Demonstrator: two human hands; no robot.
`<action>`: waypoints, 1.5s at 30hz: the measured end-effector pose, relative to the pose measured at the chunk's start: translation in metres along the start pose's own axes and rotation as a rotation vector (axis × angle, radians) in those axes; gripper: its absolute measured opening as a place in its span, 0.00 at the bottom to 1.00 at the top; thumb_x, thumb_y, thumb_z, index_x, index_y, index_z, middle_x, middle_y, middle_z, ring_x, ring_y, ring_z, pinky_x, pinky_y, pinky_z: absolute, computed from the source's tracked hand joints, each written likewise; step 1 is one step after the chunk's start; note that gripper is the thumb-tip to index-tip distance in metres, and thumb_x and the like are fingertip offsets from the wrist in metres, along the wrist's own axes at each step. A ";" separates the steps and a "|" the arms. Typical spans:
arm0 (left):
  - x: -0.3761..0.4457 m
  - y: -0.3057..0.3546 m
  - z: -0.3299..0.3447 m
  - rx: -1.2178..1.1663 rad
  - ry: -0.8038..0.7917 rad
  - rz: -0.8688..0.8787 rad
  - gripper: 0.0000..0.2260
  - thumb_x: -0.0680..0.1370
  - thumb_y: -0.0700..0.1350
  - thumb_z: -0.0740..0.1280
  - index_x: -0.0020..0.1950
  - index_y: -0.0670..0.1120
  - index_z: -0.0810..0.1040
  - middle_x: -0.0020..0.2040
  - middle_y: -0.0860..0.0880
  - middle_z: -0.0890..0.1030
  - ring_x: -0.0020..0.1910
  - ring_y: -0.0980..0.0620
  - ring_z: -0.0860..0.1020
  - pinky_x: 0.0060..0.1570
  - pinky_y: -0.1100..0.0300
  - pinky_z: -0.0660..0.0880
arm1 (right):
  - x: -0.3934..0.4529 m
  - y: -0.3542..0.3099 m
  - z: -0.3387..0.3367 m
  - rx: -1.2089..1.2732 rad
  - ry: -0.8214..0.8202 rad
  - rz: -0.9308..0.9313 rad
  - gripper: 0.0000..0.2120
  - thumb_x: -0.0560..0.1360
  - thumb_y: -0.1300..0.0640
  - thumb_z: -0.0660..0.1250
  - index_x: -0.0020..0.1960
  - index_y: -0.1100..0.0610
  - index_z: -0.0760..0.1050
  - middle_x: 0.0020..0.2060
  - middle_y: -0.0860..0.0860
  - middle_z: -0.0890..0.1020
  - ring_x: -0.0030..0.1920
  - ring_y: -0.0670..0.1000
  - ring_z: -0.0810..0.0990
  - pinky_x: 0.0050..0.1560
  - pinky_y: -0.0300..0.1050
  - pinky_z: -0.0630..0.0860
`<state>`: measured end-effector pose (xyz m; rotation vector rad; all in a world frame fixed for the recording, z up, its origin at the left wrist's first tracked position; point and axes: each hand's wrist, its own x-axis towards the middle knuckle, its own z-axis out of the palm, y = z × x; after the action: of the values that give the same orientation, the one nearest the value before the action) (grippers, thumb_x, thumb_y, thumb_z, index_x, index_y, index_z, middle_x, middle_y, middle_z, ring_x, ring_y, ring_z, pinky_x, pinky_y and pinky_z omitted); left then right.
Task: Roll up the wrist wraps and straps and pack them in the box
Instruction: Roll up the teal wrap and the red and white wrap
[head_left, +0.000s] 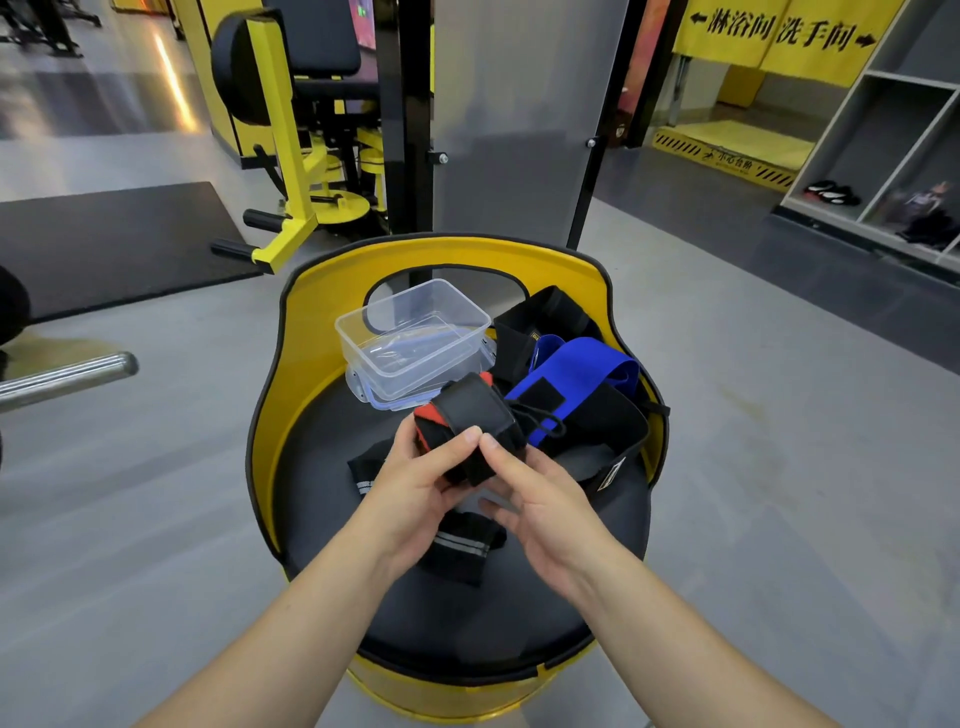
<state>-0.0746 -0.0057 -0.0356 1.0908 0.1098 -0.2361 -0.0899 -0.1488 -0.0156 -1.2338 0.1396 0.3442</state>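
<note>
Gym machines in yellow and black stand behind a round padded seat (467, 613) with a yellow backrest, and on this seat all the work happens. Both hands meet over its middle: the left hand (415, 493) and the right hand (540, 504) pinch together a red and black wrist wrap (467, 410), which is already mostly rolled into a thick bundle, with the thumbs pressing its loose end.

Just behind it stands the clear plastic box (415, 338), open and with no wrap inside yet (its lid seems to lie under it). To the right lies a pile with a blue wrap (582, 369) and black straps (545, 317); a black wrap with grey stripes (462, 545) lies under the wrists.

I judge the wrap to be light, soft and elastic, so the roll will spring open if pressure is released. It is best held across the whole roll, with one thumb on the free end.
</note>
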 end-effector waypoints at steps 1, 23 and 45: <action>0.000 0.000 -0.002 0.015 -0.011 -0.011 0.28 0.73 0.43 0.78 0.70 0.48 0.74 0.64 0.44 0.84 0.63 0.42 0.83 0.68 0.38 0.75 | 0.001 0.001 0.000 -0.014 0.012 -0.011 0.13 0.81 0.53 0.68 0.64 0.53 0.80 0.57 0.48 0.86 0.59 0.48 0.84 0.59 0.45 0.76; 0.002 0.023 -0.028 0.305 0.032 0.013 0.17 0.80 0.39 0.71 0.68 0.49 0.77 0.61 0.46 0.85 0.58 0.48 0.85 0.58 0.51 0.82 | 0.019 0.002 -0.009 -0.129 0.048 -0.064 0.14 0.77 0.63 0.72 0.62 0.55 0.81 0.55 0.51 0.87 0.62 0.59 0.83 0.67 0.56 0.76; -0.001 0.015 -0.027 0.421 0.064 0.158 0.29 0.68 0.51 0.81 0.66 0.56 0.75 0.59 0.62 0.84 0.60 0.60 0.82 0.63 0.56 0.78 | 0.022 0.016 0.000 -0.270 0.106 -0.203 0.12 0.79 0.66 0.69 0.60 0.57 0.73 0.50 0.44 0.86 0.51 0.44 0.83 0.53 0.44 0.80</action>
<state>-0.0708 0.0251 -0.0351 1.5194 0.0297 -0.0821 -0.0745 -0.1401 -0.0364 -1.5206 0.0593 0.1227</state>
